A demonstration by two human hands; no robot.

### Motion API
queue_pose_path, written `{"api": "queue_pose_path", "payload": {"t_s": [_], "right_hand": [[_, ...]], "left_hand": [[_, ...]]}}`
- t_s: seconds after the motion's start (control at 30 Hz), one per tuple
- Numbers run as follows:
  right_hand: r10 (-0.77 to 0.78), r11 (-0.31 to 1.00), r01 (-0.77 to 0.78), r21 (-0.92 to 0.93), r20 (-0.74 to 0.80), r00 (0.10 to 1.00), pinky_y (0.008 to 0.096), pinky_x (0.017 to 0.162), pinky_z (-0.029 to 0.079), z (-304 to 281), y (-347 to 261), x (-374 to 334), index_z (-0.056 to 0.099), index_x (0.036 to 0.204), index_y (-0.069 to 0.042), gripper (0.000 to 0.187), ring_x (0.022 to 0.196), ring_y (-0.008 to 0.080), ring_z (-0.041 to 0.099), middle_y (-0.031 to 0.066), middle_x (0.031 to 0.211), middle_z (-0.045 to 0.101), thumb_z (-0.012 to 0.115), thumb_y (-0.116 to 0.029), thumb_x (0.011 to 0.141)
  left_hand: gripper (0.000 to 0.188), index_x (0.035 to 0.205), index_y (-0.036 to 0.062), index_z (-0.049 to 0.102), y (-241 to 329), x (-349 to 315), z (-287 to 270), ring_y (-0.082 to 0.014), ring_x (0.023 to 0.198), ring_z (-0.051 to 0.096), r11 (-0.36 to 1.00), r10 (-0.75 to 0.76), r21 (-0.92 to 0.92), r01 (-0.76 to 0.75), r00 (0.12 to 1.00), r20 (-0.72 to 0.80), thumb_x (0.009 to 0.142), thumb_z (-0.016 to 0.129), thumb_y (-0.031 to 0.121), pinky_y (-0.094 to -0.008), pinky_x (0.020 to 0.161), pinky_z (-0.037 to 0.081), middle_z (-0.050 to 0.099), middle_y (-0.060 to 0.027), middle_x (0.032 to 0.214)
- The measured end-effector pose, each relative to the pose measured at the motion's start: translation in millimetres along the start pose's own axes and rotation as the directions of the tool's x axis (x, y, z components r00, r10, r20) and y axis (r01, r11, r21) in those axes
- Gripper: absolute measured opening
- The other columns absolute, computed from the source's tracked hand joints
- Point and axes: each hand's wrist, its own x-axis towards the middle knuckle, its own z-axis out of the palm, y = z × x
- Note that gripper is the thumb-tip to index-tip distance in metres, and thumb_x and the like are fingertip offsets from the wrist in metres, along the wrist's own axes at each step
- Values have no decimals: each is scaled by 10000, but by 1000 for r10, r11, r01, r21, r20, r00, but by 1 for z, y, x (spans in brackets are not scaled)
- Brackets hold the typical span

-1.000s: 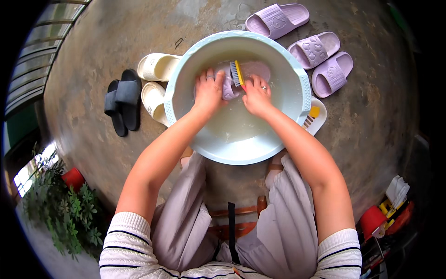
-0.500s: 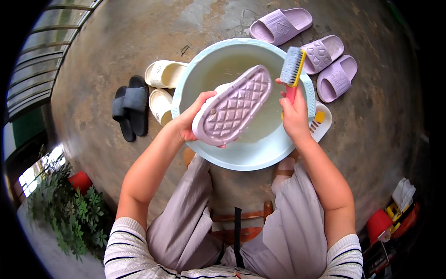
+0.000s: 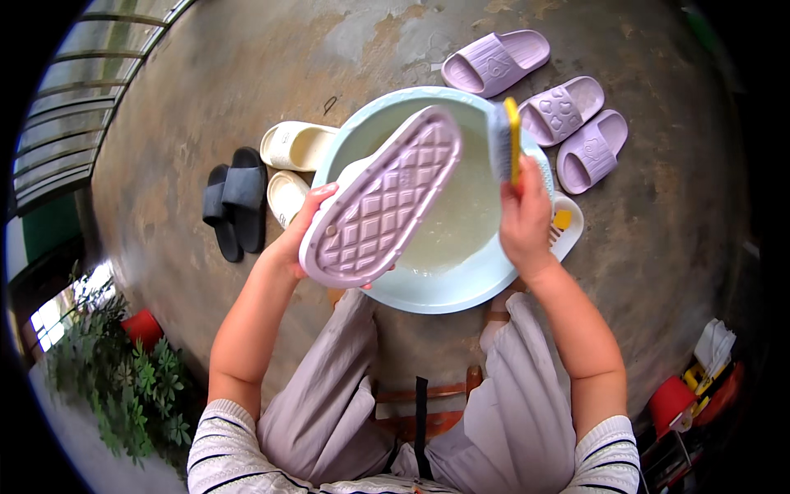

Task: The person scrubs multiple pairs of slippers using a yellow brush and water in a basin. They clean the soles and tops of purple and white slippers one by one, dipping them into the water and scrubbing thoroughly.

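Observation:
My left hand (image 3: 304, 228) is closed round the heel end of a wet lilac slipper (image 3: 383, 199), whose diamond-patterned sole faces up. It is held over a light blue basin (image 3: 440, 298) of cloudy water (image 3: 453, 222). On the right, my right hand (image 3: 527, 218) grips a scrubbing brush (image 3: 508, 144) with a yellow back and pale bristles. The bristles point left towards the slipper, apart from it, and are smeared by motion. The brush's handle is mostly hidden in my fist. Part of the slipper's upper is turned away below.
Three lilac slippers (image 3: 496, 64) lie beyond the basin at the right. Cream slippers (image 3: 298, 146) and dark slippers (image 3: 244, 198) stand at its left. A white slipper (image 3: 568, 226) with a yellow patch sits against its right side. A leafy plant (image 3: 123, 370) grows at lower left.
The slipper has moved left and nearer to me in my left hand. The brush has turned, its bristles now facing left, and dropped a little lower. The view has shifted slightly.

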Motion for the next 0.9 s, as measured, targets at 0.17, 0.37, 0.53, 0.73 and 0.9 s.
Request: {"api": "queue_pose_path", "payload": {"t_s": [0.17, 0.37, 0.53, 0.73, 0.9], "right_hand": [[340, 940, -332, -77, 196, 920, 438, 760, 501, 12, 22, -36, 554, 1240, -7, 285, 862, 412, 652, 244, 936, 655, 539, -75, 963], [537, 835, -550, -23, 258, 803, 492, 793, 500, 4, 39, -40, 558, 1213, 14, 282, 939, 459, 645, 278, 990, 664, 524, -136, 977], [542, 826, -563, -16, 293, 788, 495, 809, 501, 4, 50, -46, 555, 1248, 18, 320, 945, 451, 649, 281, 1011, 665, 529, -145, 974], [376, 925, -364, -107, 376, 847, 499, 805, 516, -5, 13, -44, 553, 1315, -17, 352, 926, 443, 650, 256, 1038, 668, 535, -127, 981], [384, 907, -252, -339, 417, 824, 501, 712, 526, -11, 18, -34, 558, 1331, -55, 362, 815, 420, 650, 202, 937, 647, 556, -119, 974]], "left_hand": [[800, 1504, 110, 414, -10, 0, 3, -514, 1055, 651, 996, -11, -93, 9, 1000, -28, 921, 400, 658, -633, 674, 592, 581, -247, 1340], [838, 1513, 83, 397, -26, 6, -5, -459, 1160, 621, 995, -12, -97, 29, 986, 165, 906, 431, 660, -622, 866, 558, 552, -222, 1395], [984, 1531, 59, 232, -60, 17, -2, -271, 1346, 465, 475, 632, 819, -321, 772, -64, 789, 818, 330, -406, 1126, 370, 461, -148, 1445], [1048, 1511, 86, 266, -69, 36, 10, -374, 1243, 552, -291, 847, 957, 5, 465, 255, 661, 861, 234, -457, 1018, 472, 514, -206, 1355], [1018, 1472, 66, 315, -73, 37, 13, -411, 1251, 518, -322, 862, 942, -90, 384, 331, 636, 870, 242, -484, 1022, 461, 496, -227, 1376]]}}
